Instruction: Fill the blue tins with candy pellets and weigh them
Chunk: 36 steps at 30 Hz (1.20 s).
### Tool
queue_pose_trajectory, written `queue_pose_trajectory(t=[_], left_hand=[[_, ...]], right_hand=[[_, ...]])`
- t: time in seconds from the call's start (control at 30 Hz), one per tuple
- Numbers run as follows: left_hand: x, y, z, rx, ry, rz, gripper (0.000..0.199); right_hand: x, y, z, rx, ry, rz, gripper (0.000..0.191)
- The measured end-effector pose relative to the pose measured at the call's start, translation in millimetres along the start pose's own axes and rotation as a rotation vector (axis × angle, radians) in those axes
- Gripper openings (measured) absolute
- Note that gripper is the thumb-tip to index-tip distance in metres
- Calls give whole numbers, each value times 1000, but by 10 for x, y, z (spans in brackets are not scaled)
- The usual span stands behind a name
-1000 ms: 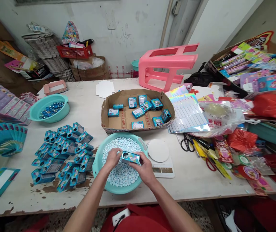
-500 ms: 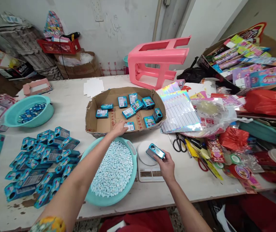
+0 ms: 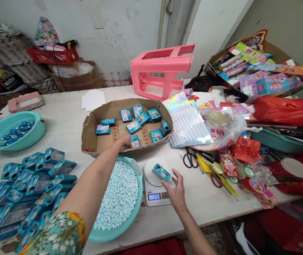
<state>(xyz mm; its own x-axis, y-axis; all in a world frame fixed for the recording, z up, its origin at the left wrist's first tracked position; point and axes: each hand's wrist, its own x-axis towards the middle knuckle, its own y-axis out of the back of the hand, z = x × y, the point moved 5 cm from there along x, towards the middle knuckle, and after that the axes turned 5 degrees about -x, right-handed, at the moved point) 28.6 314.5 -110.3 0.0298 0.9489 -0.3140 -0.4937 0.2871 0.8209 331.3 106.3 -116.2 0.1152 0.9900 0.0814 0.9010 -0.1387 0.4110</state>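
1. Right hand (image 3: 177,192) had released the blue box (image 3: 161,172) it held half a second earlier; fingers spread, just beside it.
2. Blue box lay on the round plate of the scale (image 3: 164,199), left of that hand. Display (image 3: 154,196), dark before, was lit.
3. Left hand (image 3: 125,140) was still in the cardboard tray (image 3: 92,141), at the left side of a tray box (image 3: 135,142), now slightly tilted. Fingers unclear; could not tell if it gripped.
4. Edges: bowl (image 3: 138,191) of pale pellets (image 3: 119,193) lay below the left forearm, rim near the scale. Tray wall stood beyond the bowl.
5. Room: bare table (image 3: 201,198) right of the right hand, up to the scissors (image 3: 190,159) and clutter farther off.
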Motion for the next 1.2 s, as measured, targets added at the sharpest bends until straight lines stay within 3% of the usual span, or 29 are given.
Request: queue_pose_trajectory(t=[0.1, 0.17, 0.27, 0.3, 0.37, 0.43, 0.5, 0.53, 0.6, 0.7, 0.77, 0.87, 0.97, 1.03, 1.13, 1.2], left_hand=[[-106, 193, 32, -16, 61, 52, 47], [-272, 427, 91, -72, 77, 147, 48], [-844, 769, 268, -460, 4, 355, 46], [-1116, 802, 360, -622, -51, 351, 45], [-1714, 682, 570, -847, -97, 174, 45], [-2290, 408, 731, -977, -63, -36, 43], [-2706, 96, 762, -1052, -23, -220, 36], [-2825, -29, 695, -1074, -7, -256, 33], [-2883, -174, 361, -1020, 40, -142, 29], [-2774, -218, -373, -572, 145, 305, 36], [-2680, -341, -675, -258, 164, 401, 43], [-2575, -594, -803, -57, 223, 430, 53], [-2516, -792, -748, -193, 338, 377, 60], [-2505, -878, -745, -476, 433, 346, 58], [-2529, -958, -809, -907, 559, 354, 48], [-2548, -988, -848, -1069, 597, 344, 41]], right_hand=[[-105, 263, -77, -31, 17, 123, 58], [-191, 454, -160, -64, 18, 218, 51], [-326, 583, -363, -66, 0, 270, 38], [-370, 548, -451, -34, -10, 235, 36], [-467, 347, -649, 111, -35, 81, 40], [-597, 26, -854, 337, -86, -147, 51], [-757, -279, -1005, 504, -191, -314, 47], [-835, -388, -1051, 546, -243, -349, 43], [-979, -515, -1089, 573, -320, -368, 38], [-1160, -548, -1077, 578, -353, -411, 39], [-1253, -522, -1047, 560, -355, -449, 40], [-1311, -455, -1001, 503, -337, -418, 39], [-1292, -427, -968, 455, -322, -363, 39], [-1260, -440, -935, 498, -372, -325, 42], [-1232, -496, -861, 725, -620, -270, 45], [-1247, -551, -839, 864, -829, -306, 45]])
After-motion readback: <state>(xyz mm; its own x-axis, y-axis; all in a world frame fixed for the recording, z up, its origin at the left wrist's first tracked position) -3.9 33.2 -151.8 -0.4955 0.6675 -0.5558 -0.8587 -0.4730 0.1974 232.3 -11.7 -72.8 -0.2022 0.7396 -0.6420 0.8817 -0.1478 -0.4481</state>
